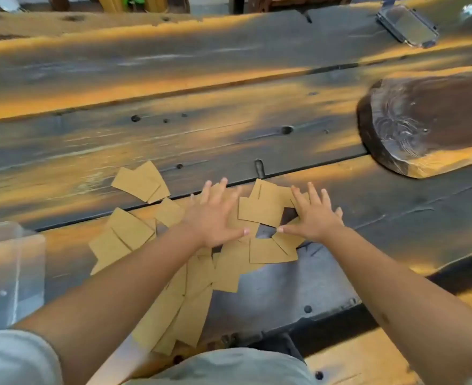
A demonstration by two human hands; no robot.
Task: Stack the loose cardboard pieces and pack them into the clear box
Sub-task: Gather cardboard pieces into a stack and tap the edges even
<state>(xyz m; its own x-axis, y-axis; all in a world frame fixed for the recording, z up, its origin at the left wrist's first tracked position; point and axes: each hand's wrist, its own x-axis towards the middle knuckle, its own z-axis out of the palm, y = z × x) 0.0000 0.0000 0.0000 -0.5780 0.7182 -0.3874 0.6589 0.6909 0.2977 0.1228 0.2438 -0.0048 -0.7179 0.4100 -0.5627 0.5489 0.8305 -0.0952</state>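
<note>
Fingers (313, 194) of both hands spread flat: left hand (215, 218) and right hand (313, 218) press on scattered brown cardboard pieces (259, 211) overlapping across the plank table (229, 112). Clear box (10, 270) sits at left edge; dark wood slab (429, 120) far right.

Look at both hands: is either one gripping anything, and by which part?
Nothing is gripped. The left hand and right hand lie flat, fingers spread, on the scattered tan cardboard pieces.

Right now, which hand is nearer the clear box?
Left. The left hand lies flat on the cardboard pieces, toward the clear box at the table's left edge; the right hand lies farther right.
</note>
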